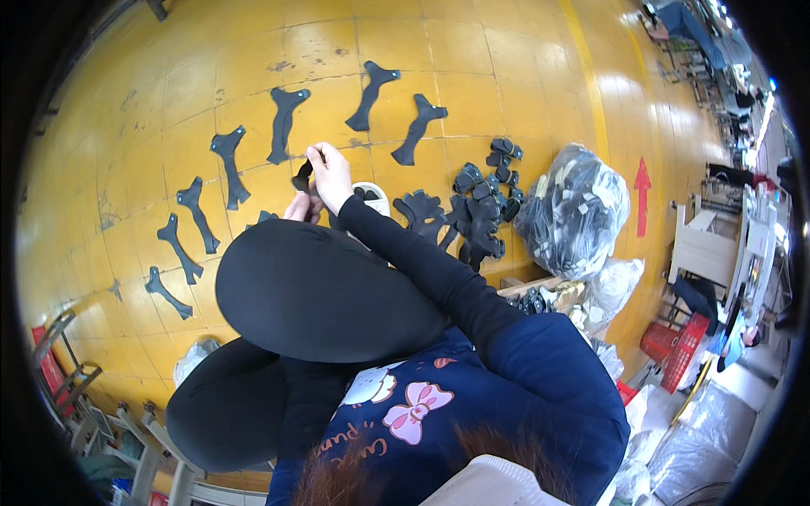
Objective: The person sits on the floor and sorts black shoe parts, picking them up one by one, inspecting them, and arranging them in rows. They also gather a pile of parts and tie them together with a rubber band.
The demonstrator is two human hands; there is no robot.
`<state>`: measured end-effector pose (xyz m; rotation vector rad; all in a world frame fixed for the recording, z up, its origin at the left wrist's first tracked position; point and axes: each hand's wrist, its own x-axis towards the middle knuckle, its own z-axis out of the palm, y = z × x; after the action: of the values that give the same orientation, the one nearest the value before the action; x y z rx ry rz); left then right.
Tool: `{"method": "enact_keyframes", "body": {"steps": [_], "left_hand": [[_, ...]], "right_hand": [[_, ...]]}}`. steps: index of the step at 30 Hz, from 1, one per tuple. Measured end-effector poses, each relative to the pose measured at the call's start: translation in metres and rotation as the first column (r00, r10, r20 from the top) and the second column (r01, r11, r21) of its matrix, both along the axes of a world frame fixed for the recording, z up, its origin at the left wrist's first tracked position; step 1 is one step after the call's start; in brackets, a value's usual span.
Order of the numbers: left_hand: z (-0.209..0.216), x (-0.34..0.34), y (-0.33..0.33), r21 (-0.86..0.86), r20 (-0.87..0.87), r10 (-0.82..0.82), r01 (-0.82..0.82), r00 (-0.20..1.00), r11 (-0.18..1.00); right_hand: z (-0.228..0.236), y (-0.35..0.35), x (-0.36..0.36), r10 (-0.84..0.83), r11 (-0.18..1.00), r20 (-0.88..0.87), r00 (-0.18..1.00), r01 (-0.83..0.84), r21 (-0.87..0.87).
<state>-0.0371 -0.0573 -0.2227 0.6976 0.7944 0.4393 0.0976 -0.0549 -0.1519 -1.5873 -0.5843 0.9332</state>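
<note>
My right hand (335, 174) is closed in a pinch, with a small black cut piece (302, 176) between its fingers. Just below it, my left hand (302, 207) has its fingers bent at the lower end of the same piece; my raised knee hides part of this hand. A white round tub (372, 196) with dark bits inside stands to the right of the hands. Beyond them, several flat black Y-ended pieces (287, 126) lie spaced out in a curved row on the floor. What the black pieces are made of, I cannot tell.
Black pieces lie in a heap (479, 215) right of the tub. Beside it sits a large clear plastic bag (574, 212) stuffed with dark and pale pieces. A red arrow (642, 196) marks the yellow floor (472, 51). Red baskets (683, 350) and workbenches line the right.
</note>
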Motion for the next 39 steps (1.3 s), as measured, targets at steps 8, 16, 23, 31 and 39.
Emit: {"method": "enact_keyframes", "body": {"steps": [8,16,23,31,39], "left_hand": [[-0.005,-0.026,0.007,-0.049,-0.283,-0.172,0.165,0.943,0.985],[0.04,0.0,0.005,-0.011,-0.103,-0.028,0.027,0.994,1.0],[0.081,0.008,0.008,-0.054,-0.096,-0.149,0.144,0.984,0.988],[0.081,0.022,0.005,-0.021,-0.049,-0.163,0.162,0.985,0.987],[0.082,0.0,0.01,-0.043,-0.058,-0.101,0.099,0.993,0.994]], "right_hand": [[-0.101,-0.128,0.075,-0.027,0.968,-0.098,0.995,0.002,-0.25],[-0.122,-0.261,0.127,0.178,0.861,0.535,0.826,0.132,-0.49],[-0.125,-0.271,0.106,0.167,0.587,0.475,0.864,0.3,-0.752],[-0.15,-0.291,0.102,0.155,0.507,0.561,0.813,0.421,-0.752],[-0.144,-0.277,0.101,0.121,0.513,0.478,0.87,0.357,-0.781]]}}
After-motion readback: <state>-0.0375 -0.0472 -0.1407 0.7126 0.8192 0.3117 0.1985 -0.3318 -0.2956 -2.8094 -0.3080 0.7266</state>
